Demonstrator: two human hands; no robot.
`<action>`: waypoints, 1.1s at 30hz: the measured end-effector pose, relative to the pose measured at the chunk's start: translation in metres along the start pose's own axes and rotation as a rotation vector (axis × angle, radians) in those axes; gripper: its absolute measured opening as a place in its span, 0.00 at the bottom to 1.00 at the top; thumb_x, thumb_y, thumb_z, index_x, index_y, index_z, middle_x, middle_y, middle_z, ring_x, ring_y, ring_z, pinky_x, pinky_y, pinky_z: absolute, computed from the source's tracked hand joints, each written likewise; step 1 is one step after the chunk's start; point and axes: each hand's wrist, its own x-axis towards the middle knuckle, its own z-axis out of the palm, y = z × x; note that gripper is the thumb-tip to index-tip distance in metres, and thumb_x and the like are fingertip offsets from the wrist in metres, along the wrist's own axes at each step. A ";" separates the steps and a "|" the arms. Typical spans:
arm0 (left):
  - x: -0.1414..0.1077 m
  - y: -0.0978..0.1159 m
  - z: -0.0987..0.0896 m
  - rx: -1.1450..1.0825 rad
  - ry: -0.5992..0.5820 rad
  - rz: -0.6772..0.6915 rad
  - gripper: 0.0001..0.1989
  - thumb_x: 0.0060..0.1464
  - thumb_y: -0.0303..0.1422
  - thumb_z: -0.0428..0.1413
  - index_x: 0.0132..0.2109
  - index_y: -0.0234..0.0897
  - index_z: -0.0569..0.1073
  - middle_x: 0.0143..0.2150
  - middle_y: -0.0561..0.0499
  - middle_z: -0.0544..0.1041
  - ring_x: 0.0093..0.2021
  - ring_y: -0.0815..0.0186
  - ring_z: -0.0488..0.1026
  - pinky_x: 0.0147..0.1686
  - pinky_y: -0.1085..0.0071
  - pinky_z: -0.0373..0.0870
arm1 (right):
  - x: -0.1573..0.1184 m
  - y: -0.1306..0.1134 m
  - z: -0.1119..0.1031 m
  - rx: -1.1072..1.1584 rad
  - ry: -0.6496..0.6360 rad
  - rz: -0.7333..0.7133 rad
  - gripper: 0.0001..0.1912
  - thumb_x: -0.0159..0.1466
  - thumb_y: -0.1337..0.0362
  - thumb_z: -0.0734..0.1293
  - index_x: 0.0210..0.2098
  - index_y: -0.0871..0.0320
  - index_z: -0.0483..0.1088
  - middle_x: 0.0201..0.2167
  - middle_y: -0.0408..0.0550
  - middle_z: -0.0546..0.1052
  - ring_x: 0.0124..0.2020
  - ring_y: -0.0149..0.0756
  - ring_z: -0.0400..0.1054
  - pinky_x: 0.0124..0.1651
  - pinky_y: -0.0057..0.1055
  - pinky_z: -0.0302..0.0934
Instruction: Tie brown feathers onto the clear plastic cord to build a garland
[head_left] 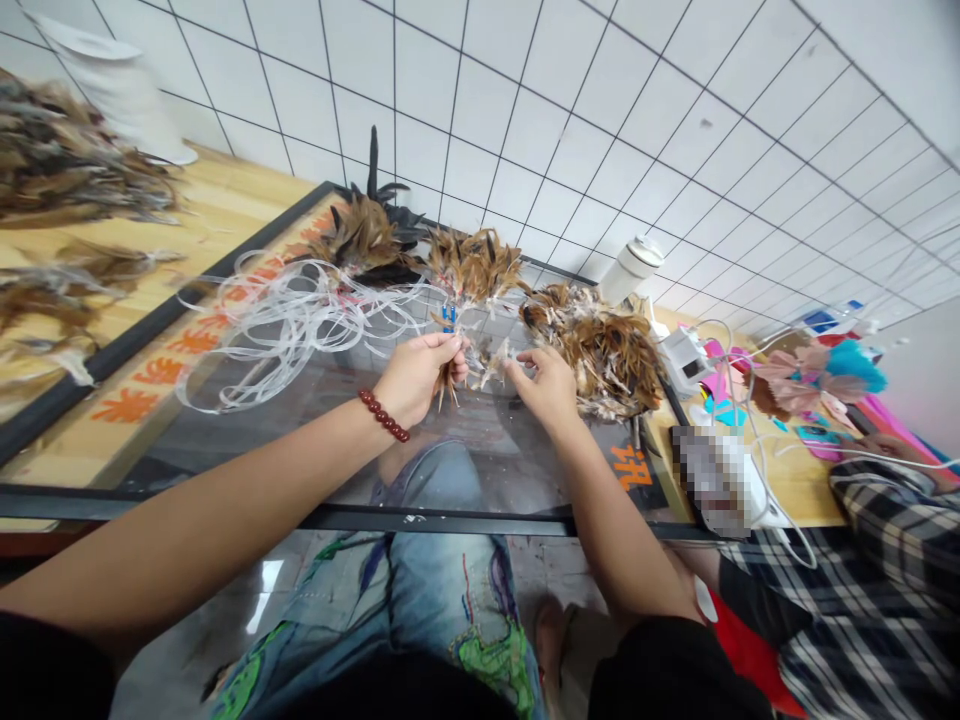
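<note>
My left hand (429,375), with a red bead bracelet on its wrist, is closed on some brown feathers (448,388) over the glass panel (315,450). My right hand (547,385) is just to the right, its thumb and index finger near small pale feathers (491,365); whether it pinches one is too small to tell. Behind the hands lies a bunch of brown feathers (476,265), with a blue object (448,315) at its front. A larger feather pile (607,350) is beyond my right hand. A tangle of clear strip (300,320) lies left of my left hand.
Brown and black feathers (367,235) stand at the panel's back. More feathers (67,150) and a white spool (112,90) are at far left. A white cup (631,268), a charger (684,360), cables and coloured flowers (825,375) are right, near a person in a plaid sleeve (900,510).
</note>
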 end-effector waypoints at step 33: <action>-0.011 -0.004 0.004 0.415 -0.163 0.140 0.05 0.47 0.29 0.60 0.27 0.31 0.78 0.23 0.50 0.75 0.24 0.71 0.68 0.26 0.76 0.63 | -0.006 -0.024 0.003 1.085 -0.094 0.042 0.12 0.58 0.55 0.68 0.35 0.57 0.71 0.28 0.42 0.73 0.29 0.28 0.64 0.36 0.27 0.61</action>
